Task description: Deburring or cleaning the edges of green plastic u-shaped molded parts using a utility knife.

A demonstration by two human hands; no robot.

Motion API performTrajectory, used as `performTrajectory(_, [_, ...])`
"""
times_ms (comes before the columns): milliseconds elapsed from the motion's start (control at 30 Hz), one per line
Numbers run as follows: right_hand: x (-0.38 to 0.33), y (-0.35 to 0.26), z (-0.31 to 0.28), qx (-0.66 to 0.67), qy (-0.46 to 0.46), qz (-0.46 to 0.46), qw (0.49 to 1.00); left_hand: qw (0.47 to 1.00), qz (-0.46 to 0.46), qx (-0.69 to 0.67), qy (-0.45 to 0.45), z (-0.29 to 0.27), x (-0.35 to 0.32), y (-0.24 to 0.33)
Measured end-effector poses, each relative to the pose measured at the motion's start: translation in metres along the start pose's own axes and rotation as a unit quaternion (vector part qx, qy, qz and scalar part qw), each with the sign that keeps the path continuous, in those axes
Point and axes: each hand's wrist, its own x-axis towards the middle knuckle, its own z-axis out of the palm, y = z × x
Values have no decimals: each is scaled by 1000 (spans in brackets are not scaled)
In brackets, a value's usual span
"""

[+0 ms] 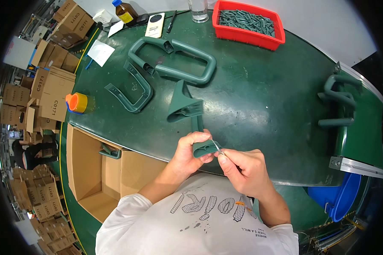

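Observation:
My left hand [185,154] is closed on a green moulded plastic handle [187,109], close to my body over the table's near edge. The handle's hollow end sits at my fingers, and its other flared, hollow end points away from me. A slim tool with a thin metal blade [217,146] is pinched in my right hand [245,170]. Its blade lies against the rim of the handle's near end, beside my left thumb. My right fingers hide most of the tool's grip.
Several more green handles [185,76] lie on the green table [259,97], some at its right end. A red bin [249,39] of small green pieces stands at the back. An open carton [87,170] is at my left, a blue bucket [338,197] at lower right.

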Motion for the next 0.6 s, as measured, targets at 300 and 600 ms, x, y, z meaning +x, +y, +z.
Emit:
performTrajectory(300, [16,-12,-3,-61,19,-36,997,997,-42,65,16,2,-2,-2])
performTrajectory(600, [16,-13,-5,-54,4,-16,998,994,-42,95,41,5,-3,-2])
